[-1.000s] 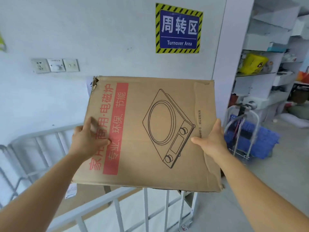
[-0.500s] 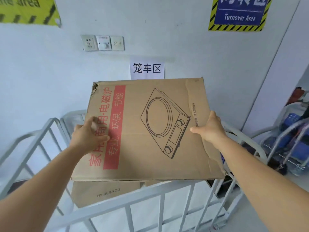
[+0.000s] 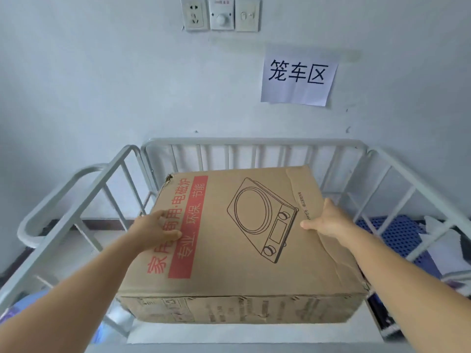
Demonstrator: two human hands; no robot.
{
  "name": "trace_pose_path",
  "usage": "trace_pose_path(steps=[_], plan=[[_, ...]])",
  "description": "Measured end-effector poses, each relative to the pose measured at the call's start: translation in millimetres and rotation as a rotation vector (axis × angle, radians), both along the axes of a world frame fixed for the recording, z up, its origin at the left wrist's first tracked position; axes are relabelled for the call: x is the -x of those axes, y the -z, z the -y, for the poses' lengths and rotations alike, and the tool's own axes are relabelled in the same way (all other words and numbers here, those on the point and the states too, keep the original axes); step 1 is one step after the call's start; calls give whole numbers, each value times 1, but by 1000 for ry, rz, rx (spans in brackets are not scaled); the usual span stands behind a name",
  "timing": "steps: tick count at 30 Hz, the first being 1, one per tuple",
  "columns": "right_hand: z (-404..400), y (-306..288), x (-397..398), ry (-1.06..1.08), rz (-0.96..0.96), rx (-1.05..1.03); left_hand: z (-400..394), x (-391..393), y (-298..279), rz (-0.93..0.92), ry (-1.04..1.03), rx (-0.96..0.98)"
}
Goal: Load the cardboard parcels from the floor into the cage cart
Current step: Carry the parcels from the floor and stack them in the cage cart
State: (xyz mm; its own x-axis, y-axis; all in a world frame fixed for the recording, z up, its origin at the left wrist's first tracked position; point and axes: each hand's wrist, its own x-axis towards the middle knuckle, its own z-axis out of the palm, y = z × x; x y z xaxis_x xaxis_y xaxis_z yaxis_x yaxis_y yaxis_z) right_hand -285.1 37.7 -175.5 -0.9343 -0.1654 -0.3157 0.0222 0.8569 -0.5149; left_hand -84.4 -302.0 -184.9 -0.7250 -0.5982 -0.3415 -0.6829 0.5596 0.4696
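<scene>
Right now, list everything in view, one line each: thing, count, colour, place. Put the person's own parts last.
cardboard parcel: one, brown with a red printed band and a line drawing of a cooker, held flat between the cart's rails
cage cart: one, pale grey metal rails, against the wall
paper sign: one, white with black characters, on the wall above the cart
wall sockets and switch: one row of three plates, white, top of the wall
perforated panel: one, blue, beyond the cart's right rail
left hand: one, grip on the parcel's left edge
right hand: one, grip on the parcel's right edge
</scene>
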Motion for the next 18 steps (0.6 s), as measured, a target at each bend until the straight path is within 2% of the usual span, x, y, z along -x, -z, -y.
trace_pose_path(steps=[8, 18], plan=[[56, 99, 51, -77, 246, -56, 18, 11, 76, 228, -130, -149], [124, 211, 43, -146, 446, -187, 72, -9, 167, 414, -154, -246]])
